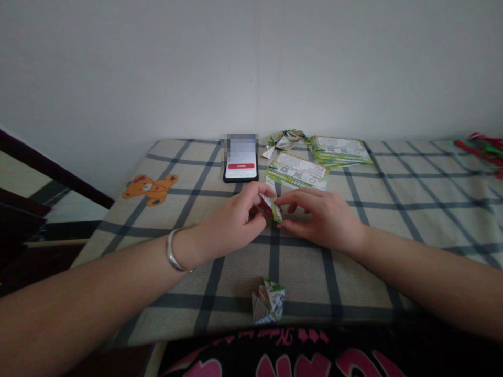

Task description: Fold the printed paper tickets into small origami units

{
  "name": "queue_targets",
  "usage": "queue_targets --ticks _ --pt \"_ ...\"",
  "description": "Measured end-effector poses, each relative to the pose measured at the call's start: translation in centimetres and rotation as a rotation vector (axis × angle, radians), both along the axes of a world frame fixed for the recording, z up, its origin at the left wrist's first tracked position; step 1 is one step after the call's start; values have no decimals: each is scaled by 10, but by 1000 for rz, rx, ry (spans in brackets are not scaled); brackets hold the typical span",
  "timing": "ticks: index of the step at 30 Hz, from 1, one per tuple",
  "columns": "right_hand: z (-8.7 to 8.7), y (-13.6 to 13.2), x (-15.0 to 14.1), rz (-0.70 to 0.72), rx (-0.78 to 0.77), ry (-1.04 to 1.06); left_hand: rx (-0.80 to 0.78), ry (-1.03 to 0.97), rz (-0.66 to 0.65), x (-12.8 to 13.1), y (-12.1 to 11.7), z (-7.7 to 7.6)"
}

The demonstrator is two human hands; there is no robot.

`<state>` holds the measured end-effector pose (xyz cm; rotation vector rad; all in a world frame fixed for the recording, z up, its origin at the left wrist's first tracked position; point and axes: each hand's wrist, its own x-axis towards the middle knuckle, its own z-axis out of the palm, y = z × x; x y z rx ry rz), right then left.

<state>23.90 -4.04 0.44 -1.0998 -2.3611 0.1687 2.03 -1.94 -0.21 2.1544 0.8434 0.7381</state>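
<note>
Between my two hands is a small folded piece of printed paper (276,212), green and white with some red. My left hand (245,214), with a silver bracelet at the wrist, pinches it from the left with fingers and thumb. From the other side my right hand (320,214) grips its right edge between bent fingertips and thumb. Nearer to me, at the table's front edge, sits a folded paper shape (269,301) of similar print. Just beyond my hands lies a flat printed leaflet (298,170).
A phone (241,165) with a lit screen lies behind my left hand. Farther back are several folded paper pieces (288,139) and a stack of leaflets (341,151) near the wall. Red and green items (481,149) lie far right. A checked cloth (188,167) covers the table.
</note>
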Motion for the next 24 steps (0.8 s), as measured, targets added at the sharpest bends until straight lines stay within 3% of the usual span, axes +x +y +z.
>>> queue_targets --ticks 8,12,18,24 --pt "-1 -2 0 -74 119 9 181 92 -3 2 -5 2" --pt "-1 -3 1 -84 144 25 410 147 65 2 -5 5" --pt "1 0 2 18 -69 241 642 193 223 -3 2 10" --pt "-1 3 0 113 -212 331 672 165 47 -4 4 9"
